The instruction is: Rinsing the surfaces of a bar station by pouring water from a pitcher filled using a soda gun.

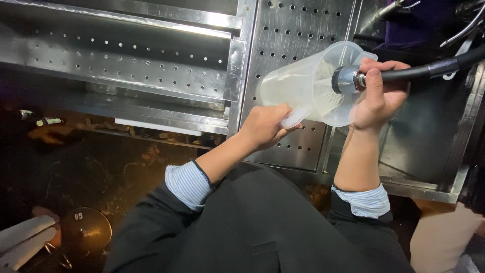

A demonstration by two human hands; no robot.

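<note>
A clear plastic measuring jug [303, 83] lies tilted on its side above the perforated steel drainboard [298, 30], its mouth facing right. My left hand [265, 126] grips the jug by its handle from below. My right hand [379, 93] holds a black hose with a metal spray head [346, 80], and the head points into the jug's mouth. Water spray shows as faint streaks inside the jug. Both forearms come out of rolled striped cuffs under a dark apron.
A steel sink basin [429, 131] lies under my right hand. Perforated steel shelves [126, 60] run along the left. A dark floor with a round black disc [86, 230] is at the lower left. Another person's light trouser leg [442, 237] stands at the lower right.
</note>
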